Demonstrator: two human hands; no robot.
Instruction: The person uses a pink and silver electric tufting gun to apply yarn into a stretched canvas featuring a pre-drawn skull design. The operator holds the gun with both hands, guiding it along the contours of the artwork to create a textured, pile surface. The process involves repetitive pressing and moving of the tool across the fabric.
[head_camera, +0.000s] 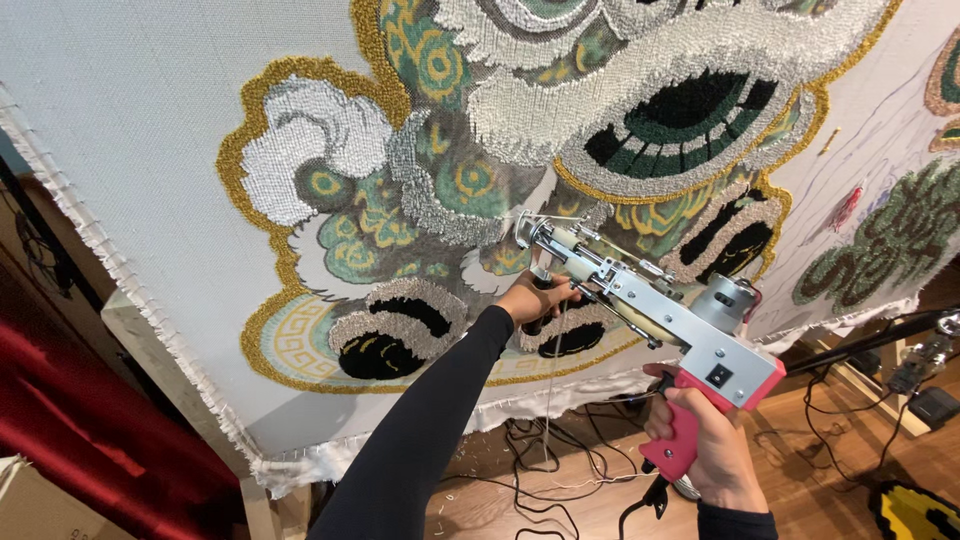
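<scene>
At far left, a red curtain (60, 420) hangs behind a wooden frame (150, 350). A pale cloth (130, 110) is stretched on that frame, its frayed edge running down toward the bottom. Tufted on the cloth is a large lion design (450, 170) in green, gold, white and black, outlined in gold yarn; at its lower left sits a gold-patterned round paw with black and white loops.

The left hand (535, 298), in a black sleeve (420, 440), reaches up from below. Its grip is clamped on the dark front handle of the tufting gun (650, 310), just beside the cloth near the lower middle of the design. The gun slants from upper left to lower right: its metal needle end touches or nearly touches the cloth, I cannot tell which, while a grey metal body, a silver motor and a red rear follow behind. A thin strand of yarn (550, 400) hangs down below the front handle.

The right hand (705, 440) has its grip clamped on the gun's red rear handle, low and right of the left hand, well off the cloth.

Below the hands, black cables (530, 470) lie tangled on the wooden floor (820, 470). At far right, more green tufting (890, 240) shows on the cloth, and a yellow and black rug piece (915, 510) lies on the floor.
</scene>
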